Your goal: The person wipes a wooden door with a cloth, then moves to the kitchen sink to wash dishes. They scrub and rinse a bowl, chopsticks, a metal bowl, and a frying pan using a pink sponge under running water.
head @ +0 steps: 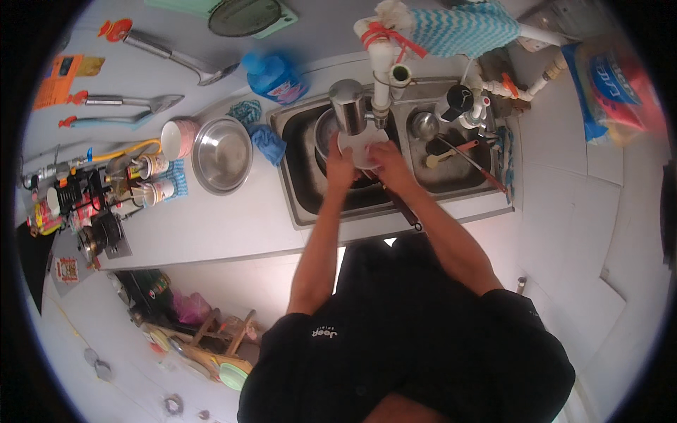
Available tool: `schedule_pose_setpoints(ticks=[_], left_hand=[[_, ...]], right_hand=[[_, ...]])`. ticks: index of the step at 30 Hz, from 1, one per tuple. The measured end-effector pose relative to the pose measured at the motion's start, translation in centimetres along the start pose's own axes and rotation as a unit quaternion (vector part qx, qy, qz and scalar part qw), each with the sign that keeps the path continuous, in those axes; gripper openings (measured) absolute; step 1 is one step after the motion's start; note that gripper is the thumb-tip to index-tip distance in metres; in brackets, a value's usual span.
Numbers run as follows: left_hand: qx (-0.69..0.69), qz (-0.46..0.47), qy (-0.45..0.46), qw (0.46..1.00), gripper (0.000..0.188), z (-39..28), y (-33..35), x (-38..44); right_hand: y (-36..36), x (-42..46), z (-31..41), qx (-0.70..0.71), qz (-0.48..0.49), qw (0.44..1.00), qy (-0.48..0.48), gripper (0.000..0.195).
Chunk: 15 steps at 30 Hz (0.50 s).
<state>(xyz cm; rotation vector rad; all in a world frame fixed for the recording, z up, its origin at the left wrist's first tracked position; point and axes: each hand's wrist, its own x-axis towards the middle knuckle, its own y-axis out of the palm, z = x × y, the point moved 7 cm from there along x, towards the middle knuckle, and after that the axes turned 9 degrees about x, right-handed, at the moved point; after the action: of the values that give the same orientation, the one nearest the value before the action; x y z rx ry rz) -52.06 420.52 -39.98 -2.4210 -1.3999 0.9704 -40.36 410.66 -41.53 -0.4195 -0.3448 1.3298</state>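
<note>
A white bowl [355, 150] is held over the left sink basin [304, 193], under the faucet. My left hand [341, 166] grips the bowl's left rim. On the bowl's right side is my right hand [389, 161], its fingers reaching inside the rim; something small and pinkish shows at the fingertips, too blurred to name. A metal basin [320, 135] lies behind the bowl in the sink, partly hidden. Beneath my hands a pan's dark handle [403, 207] sticks out over the sink's front edge; most of the pan is covered.
A metal cylinder [346, 106] hangs by the white pipe [382, 79] just above the bowl. The right basin holds a metal ladle [424, 125] and other utensils. Left of the sink are a blue cloth [268, 144], a steel basin [222, 156], pink bowls [179, 139] and a blue detergent bottle [275, 79].
</note>
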Motion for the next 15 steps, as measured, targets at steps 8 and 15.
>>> schedule_pose_setpoints(ticks=[8,15], left_hand=[[-0.031,0.144,-0.091,0.985,0.060,0.2,0.4,0.4],[0.129,0.104,0.169,0.972,0.060,6.0,2.1,3.7]], right_hand=[[-2.3,-0.8,0.6,0.021,-0.063,0.997,-0.051,0.032],[-1.1,-0.8,1.4,0.099,-0.074,0.987,-0.103,0.017]])
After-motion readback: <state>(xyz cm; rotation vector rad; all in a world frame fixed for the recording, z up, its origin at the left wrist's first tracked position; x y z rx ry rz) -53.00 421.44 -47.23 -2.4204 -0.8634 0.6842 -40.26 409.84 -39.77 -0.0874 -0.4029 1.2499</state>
